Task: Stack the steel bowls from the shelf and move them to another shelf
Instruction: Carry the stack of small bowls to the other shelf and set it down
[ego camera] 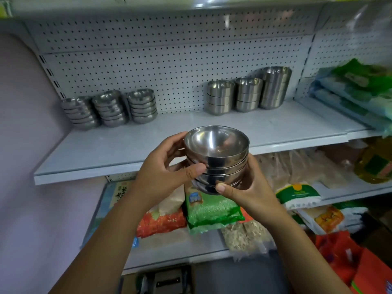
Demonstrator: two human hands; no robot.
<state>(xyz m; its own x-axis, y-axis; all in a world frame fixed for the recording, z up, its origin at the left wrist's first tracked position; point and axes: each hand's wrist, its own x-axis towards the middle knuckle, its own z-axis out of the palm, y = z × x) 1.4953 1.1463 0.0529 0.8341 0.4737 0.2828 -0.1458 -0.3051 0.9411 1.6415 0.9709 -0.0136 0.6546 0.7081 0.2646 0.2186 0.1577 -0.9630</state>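
The fingers (pixel 194 169) of the left hand (pixel 161 172) curl round the side of a stack of steel bowls (pixel 216 153), thumb across the rims; the right hand (pixel 256 194) cups it from beneath, thumb pinching the lowest bowl. Both grips likely keep the nested bowls from sliding apart. The stack hangs in the air just before the white shelf (pixel 127 149), where more bowl stacks (pixel 110 109) stand at the back wall.

I'm in a shop, facing a store-type rack: a grey metal shelf (pixel 148 145) with a pegboard back (pixel 169 66). On it steel bowls (pixel 142 106) stand in matching stacks, like stock. Below lie sealed bags of grain (pixel 212 206), with more packets (pixel 360 92) on the right and a yellow bottle (pixel 375 162).
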